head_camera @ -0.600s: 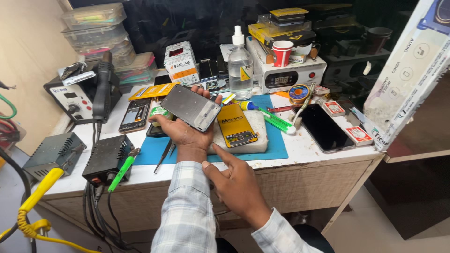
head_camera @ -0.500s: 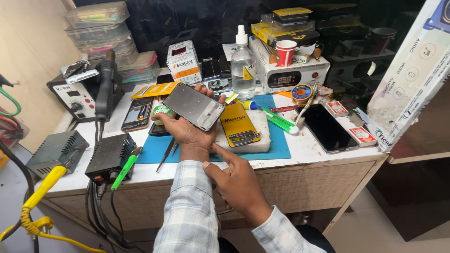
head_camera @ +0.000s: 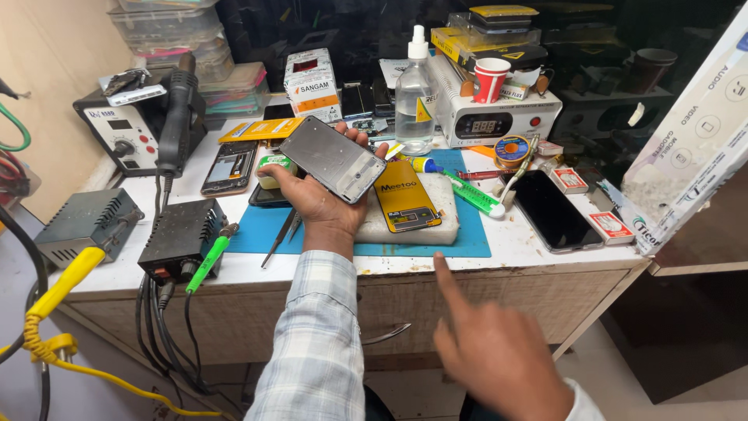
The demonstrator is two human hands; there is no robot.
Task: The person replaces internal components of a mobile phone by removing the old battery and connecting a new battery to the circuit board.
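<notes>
While face-down, grey phone frame (head_camera: 333,159) in left hand (head_camera: 312,204)

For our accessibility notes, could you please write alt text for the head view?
A left hand holds a phone frame above a cluttered repair bench. The right hand hangs below the bench edge, empty, forefinger raised. A dark phone and a clear bottle sit nearby.

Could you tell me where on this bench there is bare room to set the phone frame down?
Bare blue mat lies between the tweezers and black power box; white front edge below the dark phone. Crowded along the back around the bottle.
</notes>
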